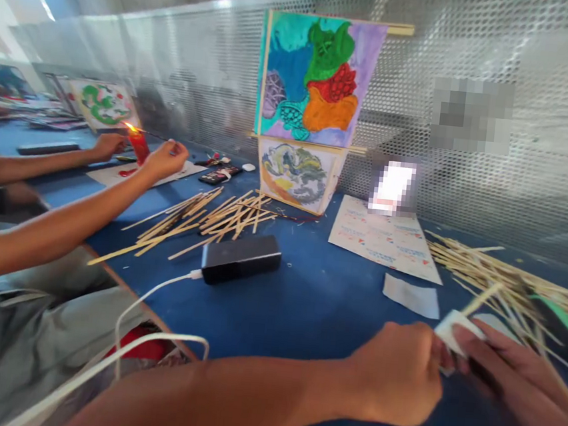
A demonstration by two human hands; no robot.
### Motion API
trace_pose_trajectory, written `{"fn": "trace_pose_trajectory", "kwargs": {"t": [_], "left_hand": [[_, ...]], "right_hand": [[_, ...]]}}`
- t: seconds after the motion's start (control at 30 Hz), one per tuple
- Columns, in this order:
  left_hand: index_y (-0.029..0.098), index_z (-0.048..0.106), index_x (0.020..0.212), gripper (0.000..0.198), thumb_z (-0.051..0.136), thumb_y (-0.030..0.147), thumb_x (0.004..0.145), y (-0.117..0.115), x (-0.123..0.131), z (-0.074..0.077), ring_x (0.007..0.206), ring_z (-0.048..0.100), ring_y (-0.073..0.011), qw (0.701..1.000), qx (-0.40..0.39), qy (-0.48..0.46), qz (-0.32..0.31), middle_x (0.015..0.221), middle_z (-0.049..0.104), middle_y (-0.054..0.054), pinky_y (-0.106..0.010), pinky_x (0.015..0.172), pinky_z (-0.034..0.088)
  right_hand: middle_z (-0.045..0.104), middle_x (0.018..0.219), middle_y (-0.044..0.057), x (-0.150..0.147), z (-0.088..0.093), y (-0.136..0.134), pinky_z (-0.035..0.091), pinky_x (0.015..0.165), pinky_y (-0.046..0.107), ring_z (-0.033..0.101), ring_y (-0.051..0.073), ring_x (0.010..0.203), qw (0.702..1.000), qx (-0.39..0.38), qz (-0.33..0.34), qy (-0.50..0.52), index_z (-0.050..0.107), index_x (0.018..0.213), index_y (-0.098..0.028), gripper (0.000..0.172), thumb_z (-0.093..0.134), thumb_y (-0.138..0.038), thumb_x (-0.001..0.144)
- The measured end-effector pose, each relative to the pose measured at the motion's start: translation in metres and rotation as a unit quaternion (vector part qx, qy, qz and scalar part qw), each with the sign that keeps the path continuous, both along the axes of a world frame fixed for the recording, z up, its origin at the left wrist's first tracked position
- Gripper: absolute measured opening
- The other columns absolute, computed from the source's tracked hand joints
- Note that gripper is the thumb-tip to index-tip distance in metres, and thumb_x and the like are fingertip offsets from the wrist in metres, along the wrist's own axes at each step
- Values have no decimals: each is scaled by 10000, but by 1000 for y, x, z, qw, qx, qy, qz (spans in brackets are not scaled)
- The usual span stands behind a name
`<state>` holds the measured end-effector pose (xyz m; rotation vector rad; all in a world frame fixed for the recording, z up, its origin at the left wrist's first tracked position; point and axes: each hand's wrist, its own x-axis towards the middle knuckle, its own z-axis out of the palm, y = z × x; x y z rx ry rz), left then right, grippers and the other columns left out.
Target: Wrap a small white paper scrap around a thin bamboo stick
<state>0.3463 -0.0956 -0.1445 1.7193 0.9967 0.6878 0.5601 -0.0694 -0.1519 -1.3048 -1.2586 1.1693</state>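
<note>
A perforated metal screen [192,63] stands behind the blue worktop [303,322], where a pile of sticks [480,264] lies to the right. Just above the worktop's near right part, the right hand [505,368] pinches a folded white paper [448,330], from which a thin stick [484,299] juts, its long axis slanting up, rightward and away toward the pile. Beside it, the left hand [399,371] is curled into a fist, its contents hidden.

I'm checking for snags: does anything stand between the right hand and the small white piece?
Nothing visible does: the right hand grips the white piece directly. The closed left hand is close beside it; whether it touches the piece is unclear.
</note>
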Motion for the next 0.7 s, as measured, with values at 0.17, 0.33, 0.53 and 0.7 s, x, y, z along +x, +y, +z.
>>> {"fn": "trace_pose_trajectory", "kwargs": {"t": [0.17,0.33,0.53,0.7], "left_hand": [[192,614,938,210,431,275,999,-1,0,6,604,484,-128,1000,6,-9,1,718,559,1,-297,659,357],[192,611,969,319,351,353,1060,-2,0,9,583,479,-121,1000,-5,-8,-2,710,550,12,-277,613,332],[200,585,935,339,336,384,1072,-2,0,9,541,415,-107,1000,-7,-2,6,661,501,35,-274,614,323],[203,569,906,392,295,420,1081,-2,0,12,525,393,-99,1000,-18,-8,-9,632,455,46,-266,583,323]], "right_hand": [[529,704,26,-8,20,-6,380,450,223,461,128,597,996,27,-84,5,715,758,-251,428,955,-583,636],[543,633,11,-5,18,-9,332,460,224,411,119,548,999,9,7,-43,664,756,-202,466,856,-626,776],[516,603,6,-8,17,-6,296,433,221,402,119,530,999,2,20,-25,654,725,-191,470,874,-604,770],[466,605,-20,-6,20,-7,263,440,198,370,105,548,999,23,-25,1,635,732,-202,484,883,-617,747]]}}
